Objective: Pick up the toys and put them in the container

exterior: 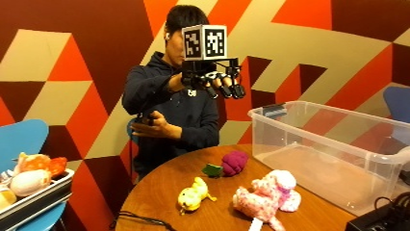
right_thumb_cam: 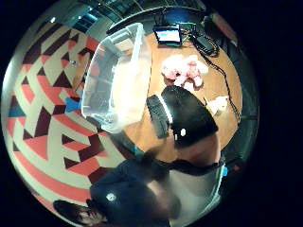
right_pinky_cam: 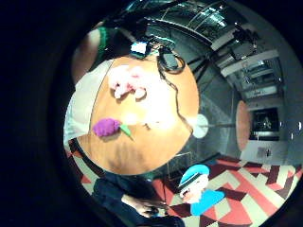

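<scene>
My gloved right hand (exterior: pixel 214 81) is raised at chest height above the round wooden table (exterior: pixel 160 192), fingers hanging loosely curled and holding nothing. On the table lie a purple toy (exterior: pixel 234 162) with a green leaf, a yellow toy (exterior: pixel 192 194) and a pink plush (exterior: pixel 269 194). The clear plastic container (exterior: pixel 301 139) stands on the table's right side. From the palm, the little finger side view looks down on the pink plush (right_pinky_cam: pixel 127 81) and purple toy (right_pinky_cam: pixel 106 126). The thumb side view shows the container (right_thumb_cam: pixel 102 90), pink plush (right_thumb_cam: pixel 184 68) and yellow toy (right_thumb_cam: pixel 218 103).
A tray with more plush toys (exterior: pixel 32 179) sits on a blue chair (exterior: pixel 19 139) at the left. A black device (exterior: pixel 384 219) and a cable (exterior: pixel 141 220) lie at the table's near edge. The person's bare left hand (exterior: pixel 157 129) hovers in front of the torso.
</scene>
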Demonstrator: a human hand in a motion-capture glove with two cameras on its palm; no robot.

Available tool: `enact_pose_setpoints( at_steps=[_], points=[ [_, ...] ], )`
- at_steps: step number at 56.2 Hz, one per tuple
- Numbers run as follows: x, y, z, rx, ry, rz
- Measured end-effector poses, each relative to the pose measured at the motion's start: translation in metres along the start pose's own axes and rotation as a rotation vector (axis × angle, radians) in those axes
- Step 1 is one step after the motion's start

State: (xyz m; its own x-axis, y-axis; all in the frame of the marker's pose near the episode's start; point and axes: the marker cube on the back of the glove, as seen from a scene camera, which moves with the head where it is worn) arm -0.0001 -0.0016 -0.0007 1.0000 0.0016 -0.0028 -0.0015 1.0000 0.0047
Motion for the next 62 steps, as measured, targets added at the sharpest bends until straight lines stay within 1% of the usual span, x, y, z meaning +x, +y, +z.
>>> enact_pose_setpoints(
  at_steps=[13, 27, 34, 39, 49, 55, 62],
  points=[
    [0.002, -0.019, 0.002, -0.008, 0.007, -0.013],
    [0.011, -0.074, 0.030, -0.069, -0.031, -0.061],
    [0.014, -0.105, 0.061, -0.104, -0.034, -0.083],
    [0.013, -0.128, 0.096, -0.142, -0.056, -0.101],
    [0.008, -0.159, 0.160, -0.298, -0.114, -0.084],
    [0.001, -0.161, 0.201, -0.373, -0.065, -0.099],
    [0.001, -0.163, 0.223, -0.344, 0.007, -0.112]
  ],
)
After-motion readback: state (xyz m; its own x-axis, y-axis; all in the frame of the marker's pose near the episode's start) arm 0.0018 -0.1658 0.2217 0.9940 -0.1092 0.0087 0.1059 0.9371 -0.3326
